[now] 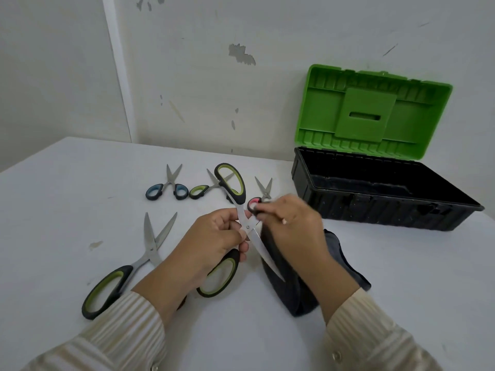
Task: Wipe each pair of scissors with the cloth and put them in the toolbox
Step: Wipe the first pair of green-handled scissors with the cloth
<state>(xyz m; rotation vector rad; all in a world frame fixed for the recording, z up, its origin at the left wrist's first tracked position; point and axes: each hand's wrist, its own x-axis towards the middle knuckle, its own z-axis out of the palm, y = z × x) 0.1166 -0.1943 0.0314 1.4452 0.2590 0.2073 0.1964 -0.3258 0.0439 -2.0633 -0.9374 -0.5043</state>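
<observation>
No brand or lettering can be read on anything here. Your left hand (214, 236) is closed around a large pair of green-handled scissors (247, 227), splayed wide open, fingers pinched at the pivot with one handle loop raised toward the far edge and the other under your palm. Your right hand (292, 226) grips the dark cloth (289, 285), pressed against the lower blade near the bench's (80, 183) middle. Toward the far edge lie blue-handled scissors (167, 190), small green-handled scissors (203, 190) and pink-handled scissors (261, 198), the last partly hidden behind your right fingers. Another large green pair (120, 274) rests open near the left. The toolbox (375, 194), black with its green lid (372, 111) raised, stands at the far right corner.
</observation>
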